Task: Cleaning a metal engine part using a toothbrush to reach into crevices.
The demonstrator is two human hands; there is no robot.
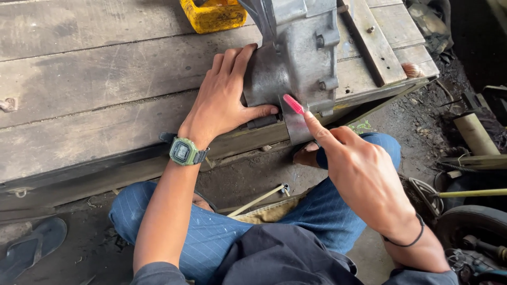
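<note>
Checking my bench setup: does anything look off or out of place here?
The grey metal casing overhangs the wooden platform's front edge, steadied by the left hand. A splintered corner shows on the slats at right.

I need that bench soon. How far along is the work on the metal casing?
Done: little to judge; the grey metal casing looks grimy. In hand: the left hand steadies it on the wooden bench while the right hand works a pink-handled tool along its lower edge. Left: most surfaces appear untouched.
</note>
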